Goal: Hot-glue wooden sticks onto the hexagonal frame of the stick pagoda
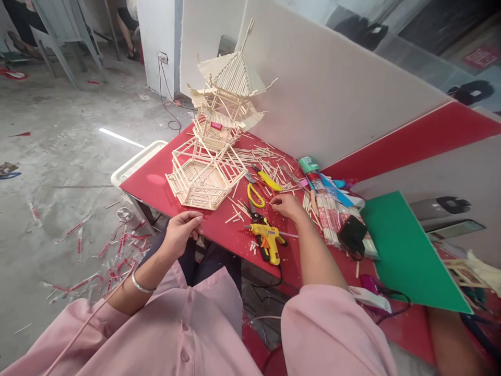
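My left hand is closed in a pinch at the table's front edge, below a hexagonal stick frame; anything between its fingertips is too small to make out. Over the red table, my right hand has its fingers curled together beside the scissors and loose sticks; its fingertips' contents are unclear. A yellow hot glue gun lies between my hands, on top of black-handled cutters. Yellow-handled pliers rest behind the scissors. Farther back rises a tiered pagoda model made of pale sticks.
Loose sticks cover the back of the red table. Bagged sticks, a black box and a green board stand at the right. Plastic wrappers litter the floor at left. Another person's legs show in the background.
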The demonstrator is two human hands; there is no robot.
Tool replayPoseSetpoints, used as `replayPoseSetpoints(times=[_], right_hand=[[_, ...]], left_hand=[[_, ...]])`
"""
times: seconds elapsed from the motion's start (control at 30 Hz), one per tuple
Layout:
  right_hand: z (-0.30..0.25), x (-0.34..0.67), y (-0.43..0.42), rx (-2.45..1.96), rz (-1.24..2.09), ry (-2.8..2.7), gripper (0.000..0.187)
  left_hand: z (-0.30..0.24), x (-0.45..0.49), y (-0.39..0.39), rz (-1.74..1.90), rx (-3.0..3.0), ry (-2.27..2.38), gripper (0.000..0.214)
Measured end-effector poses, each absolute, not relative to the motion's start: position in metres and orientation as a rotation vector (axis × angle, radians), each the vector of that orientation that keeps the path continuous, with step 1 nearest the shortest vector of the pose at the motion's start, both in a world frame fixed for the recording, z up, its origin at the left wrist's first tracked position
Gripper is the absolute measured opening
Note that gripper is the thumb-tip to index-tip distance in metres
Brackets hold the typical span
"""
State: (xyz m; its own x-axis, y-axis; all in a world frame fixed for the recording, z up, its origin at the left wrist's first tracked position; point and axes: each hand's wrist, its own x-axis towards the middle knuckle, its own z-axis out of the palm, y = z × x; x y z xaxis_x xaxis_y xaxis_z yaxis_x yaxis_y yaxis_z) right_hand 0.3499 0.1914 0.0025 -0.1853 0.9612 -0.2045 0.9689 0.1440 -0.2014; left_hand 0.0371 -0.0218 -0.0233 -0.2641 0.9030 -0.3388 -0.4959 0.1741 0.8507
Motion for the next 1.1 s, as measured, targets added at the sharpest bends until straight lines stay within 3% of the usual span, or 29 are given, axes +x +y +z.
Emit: replayPoseSetpoints(times=[0.2, 0.33, 0.43, 0.53, 0.63, 0.77, 0.97, 1.1], right_hand=[[0.011, 0.342, 0.183, 1.957, -0.456, 2.398, 0.012], [0.030, 0.324, 0.159, 1.961, -0.525, 2.490, 0.019], [0.050, 0.304, 0.119, 1.922, -0.676, 2.638, 0.022], [0.065, 0.286, 0.068, 1.661, -0.830, 2.733, 0.018], [0.064, 0.275, 0.022, 1.531, -0.767, 2.861, 0.018], [0.044, 0.267, -0.011, 1.718, -0.772, 3.004, 0.021], [0.014, 0.230, -0.028, 2.010, -0.974, 3.186, 0.023], [-0.001, 0.191, -0.033, 2.201, -1.029, 3.292, 0.014]], left_hand=[[-0.026, 0.043, -0.023, 1.369, 0.636, 1.284, 0.027], [-0.025, 0.060, -0.015, 1.330, 1.386, 1.526, 0.017], [-0.022, 0.083, -0.001, 0.950, 1.897, 1.693, 0.025], [-0.019, 0.102, 0.012, 0.536, 2.019, 1.865, 0.027], [-0.020, 0.109, 0.017, 0.420, 2.055, 1.900, 0.024], [-0.025, 0.103, 0.012, 0.582, 1.969, 1.923, 0.022], [-0.025, 0.079, -0.019, 1.230, 1.292, 1.538, 0.011], [-0.021, 0.057, -0.037, 1.250, 0.706, 1.252, 0.027]])
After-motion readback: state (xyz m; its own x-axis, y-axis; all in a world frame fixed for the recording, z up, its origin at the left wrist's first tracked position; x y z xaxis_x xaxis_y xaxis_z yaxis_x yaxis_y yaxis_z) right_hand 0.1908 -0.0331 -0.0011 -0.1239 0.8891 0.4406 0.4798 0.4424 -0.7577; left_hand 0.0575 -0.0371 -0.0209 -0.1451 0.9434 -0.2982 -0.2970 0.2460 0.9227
